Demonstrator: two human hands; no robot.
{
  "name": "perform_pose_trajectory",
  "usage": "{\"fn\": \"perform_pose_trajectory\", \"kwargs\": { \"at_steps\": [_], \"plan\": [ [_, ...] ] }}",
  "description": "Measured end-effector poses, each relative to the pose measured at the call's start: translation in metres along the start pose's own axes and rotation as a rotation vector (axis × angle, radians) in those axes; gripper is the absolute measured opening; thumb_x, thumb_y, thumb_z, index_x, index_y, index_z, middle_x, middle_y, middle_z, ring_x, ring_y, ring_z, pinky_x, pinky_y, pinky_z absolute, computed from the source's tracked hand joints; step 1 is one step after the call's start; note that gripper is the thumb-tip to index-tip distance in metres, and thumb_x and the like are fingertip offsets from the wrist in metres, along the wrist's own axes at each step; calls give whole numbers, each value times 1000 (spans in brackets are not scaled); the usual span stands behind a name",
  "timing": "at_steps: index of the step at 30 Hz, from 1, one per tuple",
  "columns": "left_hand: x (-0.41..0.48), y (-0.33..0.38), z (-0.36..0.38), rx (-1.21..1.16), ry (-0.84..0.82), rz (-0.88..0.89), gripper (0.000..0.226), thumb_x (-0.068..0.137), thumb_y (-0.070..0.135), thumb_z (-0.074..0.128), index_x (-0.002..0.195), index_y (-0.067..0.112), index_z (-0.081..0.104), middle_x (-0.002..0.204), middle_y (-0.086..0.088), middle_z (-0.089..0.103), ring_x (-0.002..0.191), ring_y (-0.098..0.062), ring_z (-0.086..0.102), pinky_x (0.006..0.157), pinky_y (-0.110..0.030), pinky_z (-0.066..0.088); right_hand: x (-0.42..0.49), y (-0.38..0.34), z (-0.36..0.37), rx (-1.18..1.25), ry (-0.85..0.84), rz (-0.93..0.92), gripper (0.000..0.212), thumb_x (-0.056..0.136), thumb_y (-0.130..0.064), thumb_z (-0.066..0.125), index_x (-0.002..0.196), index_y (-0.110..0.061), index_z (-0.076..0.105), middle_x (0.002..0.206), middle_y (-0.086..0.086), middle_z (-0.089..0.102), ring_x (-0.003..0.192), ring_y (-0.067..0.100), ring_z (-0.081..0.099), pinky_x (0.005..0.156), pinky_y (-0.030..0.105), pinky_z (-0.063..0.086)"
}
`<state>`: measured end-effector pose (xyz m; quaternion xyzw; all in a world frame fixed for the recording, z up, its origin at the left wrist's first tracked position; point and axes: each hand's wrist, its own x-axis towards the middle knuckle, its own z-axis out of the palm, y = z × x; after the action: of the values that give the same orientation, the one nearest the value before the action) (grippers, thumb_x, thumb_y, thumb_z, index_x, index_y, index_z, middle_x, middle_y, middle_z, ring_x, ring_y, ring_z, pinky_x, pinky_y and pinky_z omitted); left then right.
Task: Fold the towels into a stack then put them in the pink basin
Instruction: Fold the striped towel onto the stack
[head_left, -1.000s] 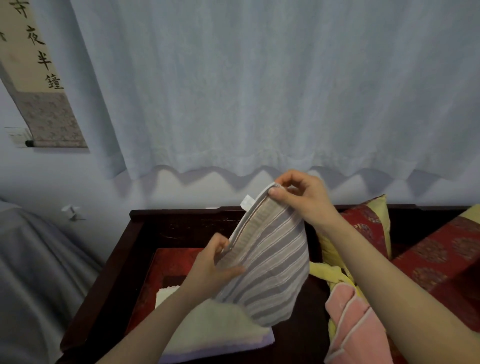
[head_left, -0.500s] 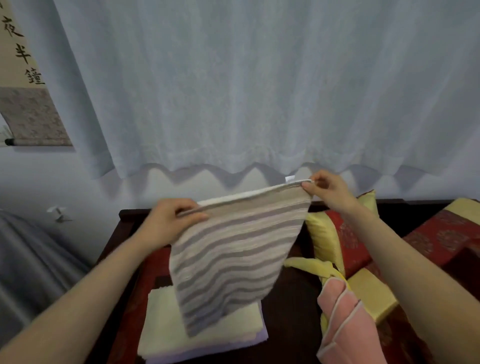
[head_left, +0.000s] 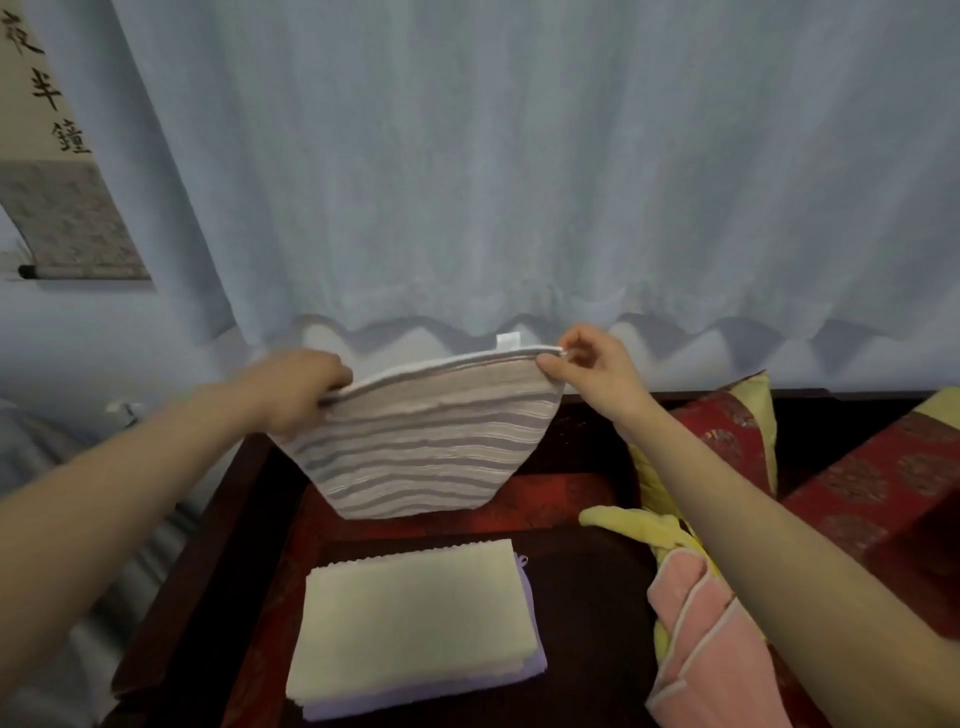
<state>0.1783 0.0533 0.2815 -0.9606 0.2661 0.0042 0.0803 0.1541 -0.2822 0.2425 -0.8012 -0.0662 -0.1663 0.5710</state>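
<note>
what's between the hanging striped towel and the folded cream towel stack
Only bare surface in the head view: a strip of red patterned cushion and dark wooden tabletop separates the grey-striped towel from the folded cream towel.

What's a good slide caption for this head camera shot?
Both hands, left hand and right hand, hold a striped towel by its top edge above a folded stack.

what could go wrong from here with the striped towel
The left hand and right hand pinch only the top corners of the striped towel, so a corner could slip and undo the fold. Laid down askew, it might overhang the cream towel on the stack, or drag across the loose pink towel nearby.
</note>
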Motion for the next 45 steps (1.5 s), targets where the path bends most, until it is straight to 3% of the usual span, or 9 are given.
{"fn": "perform_pose_trajectory", "kwargs": {
  "at_steps": [6,11,17,20,26,31,36,40,45],
  "plan": [
    [-13,92,105,-808,-134,-10,74,66,38,81,124,36,35,108,19,55,97,-2,57,82,-18,47,-41,14,72,-199,-371,-105,23,73,-15,79,72,-22,56,65,-7,56,61,5,51,59,16,41],
    [-17,155,159,-1295,259,-142,33,91,22,60,83,54,57,64,19,58,57,1,49,57,-18,40,-72,48,75,-19,-466,96,14,80,-23,75,84,-11,68,76,0,68,71,7,63,68,20,50],
    [-2,143,156,-1216,430,-114,15,93,37,52,87,33,64,72,7,65,61,-4,58,57,-22,46,-106,130,20,50,-100,315,29,86,2,60,75,-22,73,70,0,71,68,9,66,71,27,49],
    [13,132,136,-1020,452,-25,30,90,50,44,96,28,63,79,4,66,66,-11,64,60,-31,50,-123,135,42,20,-207,209,20,87,0,60,87,-15,72,82,-2,73,75,12,69,71,28,55],
    [38,98,57,-748,540,60,34,90,51,41,91,23,59,69,1,63,65,-10,60,66,-33,48,-108,99,80,-165,389,-216,12,83,-6,68,82,-16,62,72,-4,60,63,4,54,59,16,45],
    [39,76,1,-506,638,114,39,90,51,39,89,20,62,63,8,57,61,-9,54,58,-25,42,-80,52,98,6,59,-263,37,85,-18,70,120,-17,60,113,1,65,103,10,62,85,34,53],
    [32,65,-12,-359,581,148,35,91,51,37,89,24,60,66,13,54,64,-9,53,58,-28,40,-67,38,113,-285,-296,-36,106,61,-60,77,148,-38,19,162,2,4,149,23,0,115,53,19],
    [23,46,-9,-409,588,116,36,90,53,38,84,23,57,61,6,56,59,-7,54,58,-21,38,-71,47,125,-272,71,-345,26,79,-14,66,104,-11,63,110,3,56,97,20,53,77,37,50],
    [15,40,1,-453,546,139,35,90,51,42,81,21,58,61,6,56,65,-5,55,57,-17,36,-71,57,142,-743,-81,-483,17,58,-27,64,71,-19,56,64,1,53,54,22,50,46,27,26]
  ]
}}
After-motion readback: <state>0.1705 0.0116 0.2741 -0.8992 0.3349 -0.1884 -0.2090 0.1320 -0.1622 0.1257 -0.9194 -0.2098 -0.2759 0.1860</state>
